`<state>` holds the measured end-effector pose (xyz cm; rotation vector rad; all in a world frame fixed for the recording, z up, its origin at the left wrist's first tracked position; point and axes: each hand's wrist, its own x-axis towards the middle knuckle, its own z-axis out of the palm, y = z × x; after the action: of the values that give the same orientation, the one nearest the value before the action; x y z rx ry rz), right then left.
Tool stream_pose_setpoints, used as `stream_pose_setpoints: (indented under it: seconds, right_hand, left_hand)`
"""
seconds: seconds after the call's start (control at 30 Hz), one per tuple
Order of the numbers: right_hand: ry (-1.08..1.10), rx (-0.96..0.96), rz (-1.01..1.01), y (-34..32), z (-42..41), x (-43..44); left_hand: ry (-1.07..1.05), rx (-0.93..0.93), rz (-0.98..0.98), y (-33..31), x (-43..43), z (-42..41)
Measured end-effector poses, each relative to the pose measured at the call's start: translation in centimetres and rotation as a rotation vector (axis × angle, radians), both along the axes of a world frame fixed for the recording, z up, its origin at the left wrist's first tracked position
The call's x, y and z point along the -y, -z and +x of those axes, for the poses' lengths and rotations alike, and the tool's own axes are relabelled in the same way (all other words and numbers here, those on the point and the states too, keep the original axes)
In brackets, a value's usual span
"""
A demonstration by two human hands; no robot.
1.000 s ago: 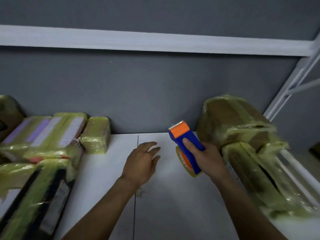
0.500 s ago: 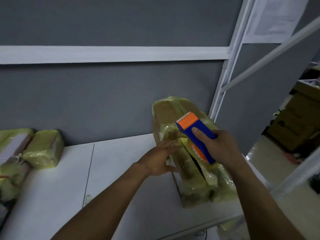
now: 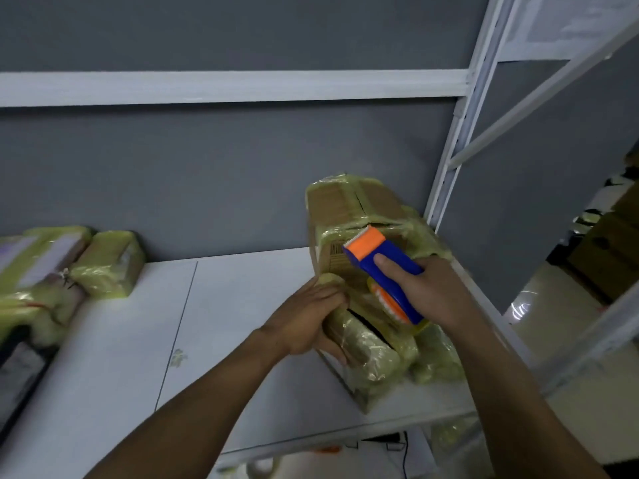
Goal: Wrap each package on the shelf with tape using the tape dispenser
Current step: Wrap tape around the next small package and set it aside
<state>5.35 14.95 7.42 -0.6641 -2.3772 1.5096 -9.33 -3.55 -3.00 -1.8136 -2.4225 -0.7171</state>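
At two o'clock on the white shelf board (image 3: 242, 305), you are steadying the brown cardboard package (image 3: 349, 205) under yellowish tape, left hand (image 3: 307, 319) curling round its near-left edge, right hand (image 3: 428, 292) clamping the blue-and-orange plastic tape dispenser (image 3: 383, 267) just over its top; next, probably, pressing the tape end down firmly.

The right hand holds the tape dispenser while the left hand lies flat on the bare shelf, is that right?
Not quite. In the head view the left hand is not flat on the shelf; it grips the package. The right hand does hold the tape dispenser.
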Motion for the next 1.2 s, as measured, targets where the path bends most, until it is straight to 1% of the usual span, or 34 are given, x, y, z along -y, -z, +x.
stream_pose_setpoints:
  seconds: [0.13, 0.23, 0.37, 0.43, 0.53, 0.57, 0.63, 0.67, 0.7, 0.77, 0.87, 0.97, 1.07, 1.13, 1.2]
  right_hand:
    - [-0.073, -0.015, 0.002, -0.3, -0.8, 1.4]
    - [-0.168, -0.019, -0.019, 0.2, -2.2, 3.0]
    - [-0.272, -0.010, 0.012, 0.3, -4.6, 5.6]
    - [-0.312, -0.010, 0.037, 0.0, -5.7, 7.0]
    - [-0.364, -0.044, 0.036, -0.3, -6.7, 9.0]
    - [-0.371, -0.052, 0.037, -0.2, -7.1, 9.5]
    - [-0.380, -0.064, 0.041, -0.3, -8.1, 10.6]
    - [-0.383, -0.059, 0.061, -0.3, -8.5, 11.1]
    - [-0.388, -0.048, 0.088, -0.2, -9.1, 11.6]
    - [-0.403, -0.032, 0.131, -0.3, -10.1, 12.4]
    - [-0.416, -0.037, 0.166, -0.6, -11.4, 13.9]
    - [-0.443, -0.021, 0.218, -0.9, -12.6, 15.5]
    - [-0.486, 0.032, 0.291, -0.1, -13.7, 17.1]
    - [-0.506, 0.055, 0.336, 1.0, -14.1, 18.1]
    - [-0.510, 0.070, 0.370, 1.7, -14.4, 18.6]
  left_hand:
    - [-0.222, -0.026, -0.025, -0.3, 3.1, 1.1]
    - [-0.378, -0.040, -0.021, -0.1, 6.1, 1.3]
    - [-0.699, -0.132, -0.033, 0.5, 10.1, 1.6]
    - [-0.799, -0.140, -0.012, 0.6, 11.9, 1.8]
    - [-0.814, -0.028, 0.044, 0.5, 14.5, 1.7]
    - [-0.806, -0.024, 0.043, 0.5, 15.4, 1.5]
    - [-0.802, -0.071, -0.014, 0.9, 17.0, 1.0]
    - [-0.798, -0.050, -0.050, 1.2, 17.8, 0.7]
    - [-0.774, 0.002, -0.070, 1.5, 18.5, 0.4]
    - [-0.676, 0.089, -0.043, 2.3, 19.6, -0.3]
    - [-0.584, 0.127, -0.016, 2.7, 20.9, -0.9]
    - [-0.573, 0.175, 0.006, 2.0, 22.9, -0.8]
    - [-0.547, 0.142, 0.036, 2.3, 25.0, -0.7]
    - [-0.578, 0.142, 0.117, 3.3, 26.1, -0.3]
    - [-0.693, 0.206, 0.241, 3.8, 26.9, 0.3]
